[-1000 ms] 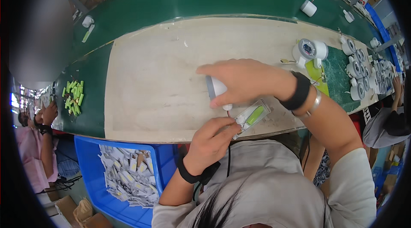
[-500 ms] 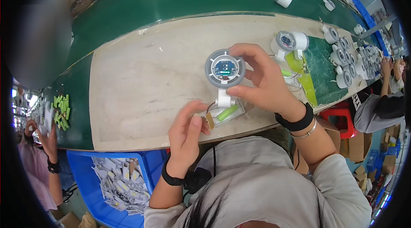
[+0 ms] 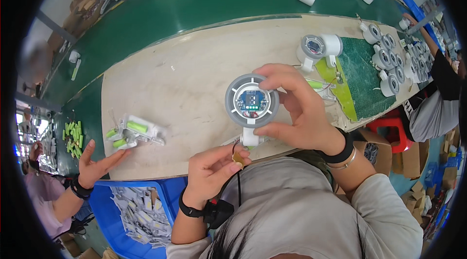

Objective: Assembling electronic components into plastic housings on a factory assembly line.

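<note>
My right hand (image 3: 304,110) grips a round white fan-like housing by its grey rim (image 3: 230,98). In its centre shows a blue circuit board (image 3: 251,98) with a small display and lit green lights. A short white neck (image 3: 250,136) points down toward me, with a dark wire coming from its end. My left hand (image 3: 214,171) is closed, pinching a small yellowish-tan piece (image 3: 238,158) by that wire. Behind the fingers, at the table's near edge, a clear plastic part and a bit of green are mostly hidden.
Plastic cases with green battery cells (image 3: 137,126) lie on the left, beside a co-worker's open hand (image 3: 99,164). More cells (image 3: 73,138) are farther left. A blue bin (image 3: 168,200) of white parts stands below. Similar round housings (image 3: 384,58) crowd the right.
Both hands have come nearer to me with the housing and the tan piece. On the left, a co-worker's hand has reached in, and cased battery cells now lie on the table there.
</note>
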Motion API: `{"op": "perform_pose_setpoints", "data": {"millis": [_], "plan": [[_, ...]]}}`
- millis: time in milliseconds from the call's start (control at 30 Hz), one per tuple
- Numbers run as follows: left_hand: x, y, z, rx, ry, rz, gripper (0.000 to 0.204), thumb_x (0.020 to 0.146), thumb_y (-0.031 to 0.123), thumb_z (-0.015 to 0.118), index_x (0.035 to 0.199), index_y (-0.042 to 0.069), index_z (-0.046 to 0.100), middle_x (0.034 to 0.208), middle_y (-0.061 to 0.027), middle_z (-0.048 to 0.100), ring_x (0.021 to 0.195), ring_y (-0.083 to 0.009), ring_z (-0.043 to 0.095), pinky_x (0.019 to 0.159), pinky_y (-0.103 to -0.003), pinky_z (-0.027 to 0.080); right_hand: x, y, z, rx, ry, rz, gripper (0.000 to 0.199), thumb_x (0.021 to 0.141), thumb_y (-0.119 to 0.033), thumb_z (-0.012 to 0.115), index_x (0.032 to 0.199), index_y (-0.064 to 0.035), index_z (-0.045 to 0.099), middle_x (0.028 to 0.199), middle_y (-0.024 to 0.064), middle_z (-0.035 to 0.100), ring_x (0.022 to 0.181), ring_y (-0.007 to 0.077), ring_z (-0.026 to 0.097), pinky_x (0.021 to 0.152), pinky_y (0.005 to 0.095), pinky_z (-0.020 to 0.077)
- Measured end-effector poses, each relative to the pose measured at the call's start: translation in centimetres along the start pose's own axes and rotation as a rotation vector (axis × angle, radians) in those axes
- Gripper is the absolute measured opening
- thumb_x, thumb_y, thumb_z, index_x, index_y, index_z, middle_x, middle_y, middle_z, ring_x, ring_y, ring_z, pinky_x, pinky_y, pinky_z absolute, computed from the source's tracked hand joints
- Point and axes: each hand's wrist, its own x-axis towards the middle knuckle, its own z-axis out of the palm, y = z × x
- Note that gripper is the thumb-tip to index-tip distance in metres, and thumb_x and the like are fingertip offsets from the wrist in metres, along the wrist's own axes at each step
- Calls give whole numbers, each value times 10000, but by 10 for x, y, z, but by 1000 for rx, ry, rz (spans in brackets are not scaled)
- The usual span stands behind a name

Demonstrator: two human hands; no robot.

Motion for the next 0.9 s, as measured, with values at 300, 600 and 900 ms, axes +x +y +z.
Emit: {"op": "perform_pose_setpoints", "data": {"millis": [300, 600, 900], "plan": [[-1, 23, 0, 256, -153, 113, 280, 765, 9, 627, 1029, -68, 574, 924, -149, 632, 828, -215, 624, 723, -299, 494, -2, -31, -11, -241, -65, -233, 545, 624, -88, 759, 1097, -76, 489, 1180, 161, 448, 1084, 291, 461, 848, 349, 437], [1, 60, 32, 267, -398, 595, 210, 799, 57, 612, 878, -137, 593, 822, -232, 614, 678, -316, 609, 586, -347, 512, -5, -40, 22, 15, 112, -718, 399, 835, -345, 512, 1145, -108, 431, 1166, 244, 428, 1001, 382, 517, 765, 451, 487], [6, 71, 34, 375, -451, 624, 205, 769, 72, 641, 884, -92, 601, 855, -195, 607, 701, -285, 605, 607, -333, 501, 2, -45, 26, -35, -22, -601, 433, 769, -269, 628, 1133, -131, 442, 1186, 238, 410, 1031, 391, 499, 808, 443, 465]]}}
